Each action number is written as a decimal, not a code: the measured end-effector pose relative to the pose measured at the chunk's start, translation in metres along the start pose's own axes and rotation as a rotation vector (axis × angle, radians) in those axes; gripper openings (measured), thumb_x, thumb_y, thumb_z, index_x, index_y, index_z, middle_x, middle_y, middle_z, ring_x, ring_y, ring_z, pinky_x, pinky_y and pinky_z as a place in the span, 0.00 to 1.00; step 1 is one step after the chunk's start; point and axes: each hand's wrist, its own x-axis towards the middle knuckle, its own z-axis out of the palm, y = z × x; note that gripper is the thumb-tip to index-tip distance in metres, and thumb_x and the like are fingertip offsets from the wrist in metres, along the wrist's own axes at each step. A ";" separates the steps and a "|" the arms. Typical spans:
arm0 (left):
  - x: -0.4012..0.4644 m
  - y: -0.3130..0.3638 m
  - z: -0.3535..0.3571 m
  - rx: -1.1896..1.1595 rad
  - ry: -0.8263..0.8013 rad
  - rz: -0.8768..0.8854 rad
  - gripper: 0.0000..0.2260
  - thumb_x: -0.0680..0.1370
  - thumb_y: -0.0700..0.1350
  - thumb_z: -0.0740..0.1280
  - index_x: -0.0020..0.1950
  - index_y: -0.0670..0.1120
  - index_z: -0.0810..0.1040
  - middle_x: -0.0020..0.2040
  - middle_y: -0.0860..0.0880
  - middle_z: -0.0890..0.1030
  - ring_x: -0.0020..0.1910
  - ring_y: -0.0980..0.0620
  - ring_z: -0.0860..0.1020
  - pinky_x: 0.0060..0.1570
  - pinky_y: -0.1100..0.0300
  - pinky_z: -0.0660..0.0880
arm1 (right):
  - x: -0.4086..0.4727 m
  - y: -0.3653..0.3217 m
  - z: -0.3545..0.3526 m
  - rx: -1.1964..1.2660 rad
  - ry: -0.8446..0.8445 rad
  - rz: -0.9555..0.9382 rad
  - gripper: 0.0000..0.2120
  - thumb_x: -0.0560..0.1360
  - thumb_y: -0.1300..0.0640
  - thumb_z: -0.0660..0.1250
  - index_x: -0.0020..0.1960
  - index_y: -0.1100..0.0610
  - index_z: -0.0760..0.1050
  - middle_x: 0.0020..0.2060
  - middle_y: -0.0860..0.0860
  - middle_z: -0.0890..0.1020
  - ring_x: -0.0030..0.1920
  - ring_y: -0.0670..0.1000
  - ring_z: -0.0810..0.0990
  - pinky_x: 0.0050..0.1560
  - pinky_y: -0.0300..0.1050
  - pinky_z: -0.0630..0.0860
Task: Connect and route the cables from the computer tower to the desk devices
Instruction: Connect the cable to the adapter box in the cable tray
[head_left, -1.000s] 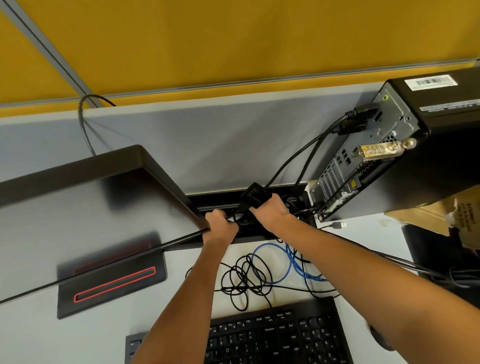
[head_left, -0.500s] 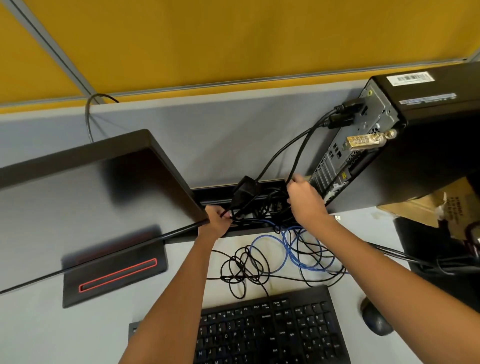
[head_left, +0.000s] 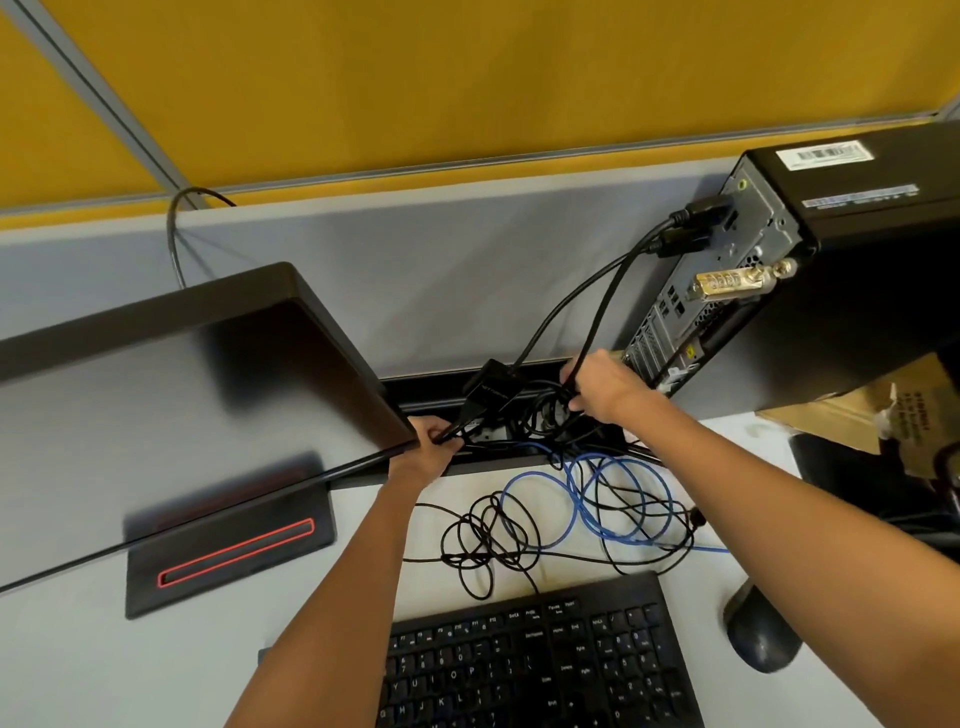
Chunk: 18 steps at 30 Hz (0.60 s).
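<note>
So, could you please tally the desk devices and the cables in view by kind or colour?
Computer tower: 1
Monitor: 1
Keyboard: 1
Mouse: 1
Blue cable: 1
Black cables: several, too tangled to count
Total: 5, plus the black cables

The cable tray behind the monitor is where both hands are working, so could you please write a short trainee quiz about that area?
1. True or false: the right hand grips black cables running from the tower.
2. What colour is the coiled cable beside the black tangle?
3. The left hand is at: A) the keyboard, B) the tray, C) the mouse.

Key: 1 true; 2 blue; 3 B.
</note>
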 end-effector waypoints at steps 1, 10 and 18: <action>0.003 -0.002 0.002 -0.037 0.007 0.022 0.08 0.79 0.43 0.65 0.57 0.47 0.70 0.45 0.54 0.73 0.46 0.57 0.74 0.46 0.70 0.62 | 0.004 -0.001 -0.001 -0.016 -0.021 0.012 0.19 0.72 0.61 0.73 0.62 0.60 0.76 0.56 0.59 0.79 0.55 0.60 0.80 0.55 0.50 0.77; 0.011 -0.022 0.012 -0.151 0.318 0.187 0.07 0.77 0.31 0.65 0.54 0.35 0.77 0.47 0.48 0.74 0.48 0.51 0.74 0.50 0.75 0.69 | 0.028 -0.008 0.023 0.067 -0.075 0.118 0.12 0.71 0.60 0.73 0.54 0.61 0.79 0.50 0.57 0.82 0.52 0.58 0.82 0.51 0.47 0.78; 0.024 -0.016 0.002 0.352 0.198 0.199 0.06 0.72 0.35 0.62 0.38 0.46 0.71 0.38 0.50 0.70 0.42 0.50 0.68 0.45 0.60 0.68 | 0.031 -0.014 0.033 0.034 -0.090 0.130 0.14 0.74 0.66 0.65 0.60 0.63 0.75 0.57 0.60 0.78 0.56 0.60 0.79 0.47 0.45 0.73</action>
